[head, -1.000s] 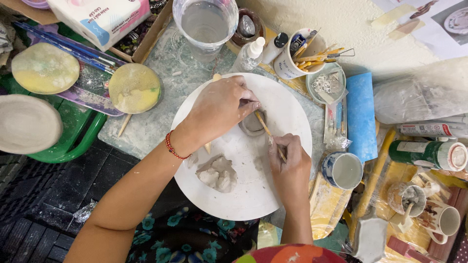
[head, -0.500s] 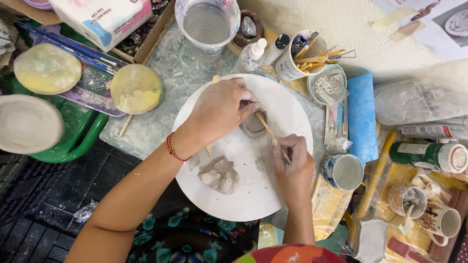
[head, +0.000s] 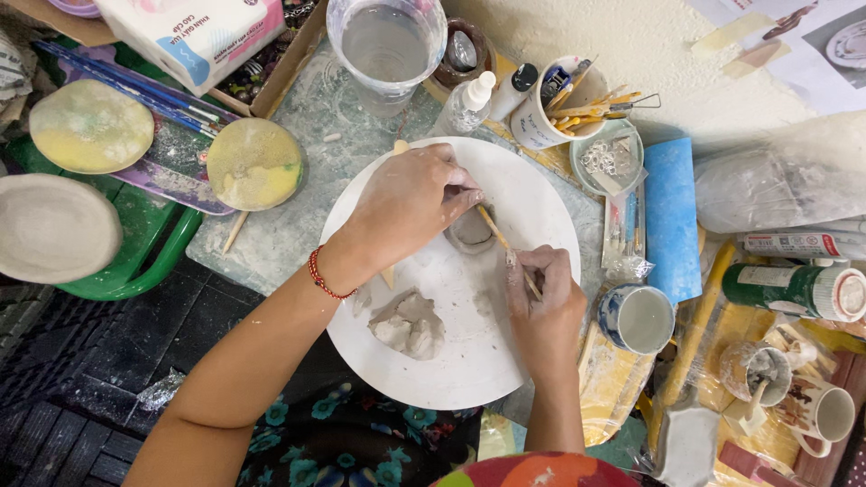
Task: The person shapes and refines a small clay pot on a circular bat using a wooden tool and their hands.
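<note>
Left hand (head: 410, 206) cups a small grey clay piece (head: 471, 230), fingers pressed against its side, near the middle of the round white board (head: 532, 194) (slightly toward its far edge). Right hand (head: 543, 302) pinches a thin wooden stick (head: 502, 242), tip touching the piece. Lump of spare clay (head: 408, 325) lies toward the board's near edge. Blue-and-white cup (head: 637, 318) just off the right edge.

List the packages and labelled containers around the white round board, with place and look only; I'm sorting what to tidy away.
Tissue pack: top left, soft white block with pink and blue print.
Green bottle: far right, lying on its side, white label.
White tube: right, above the bottle, lying flat, printed.
Printed paper sheets: top right, taped to the wall.
</note>
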